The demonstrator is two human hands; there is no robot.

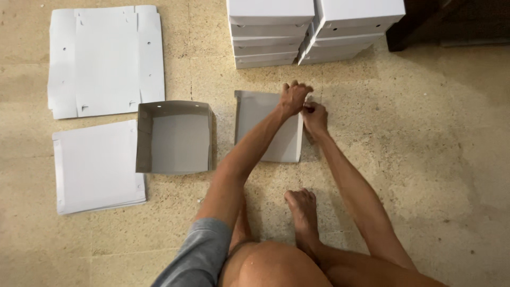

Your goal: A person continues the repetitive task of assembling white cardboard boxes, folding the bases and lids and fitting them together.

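Observation:
A partly folded white cardboard box piece [263, 127] lies on the floor in front of me. My left hand [293, 97] presses on its far right corner, fingers bent over the edge. Touching it from the right, my right hand [314, 117] pinches the same corner's flap. Both forearms reach forward over my bent legs and bare foot [304, 210].
A folded open box tray [175, 137] sits to the left. Flat cardboard blanks lie at far left [106, 58] and near left [98, 167]. Two stacks of finished white boxes [313, 29] stand at the back. Dark furniture [451, 21] fills the top right corner.

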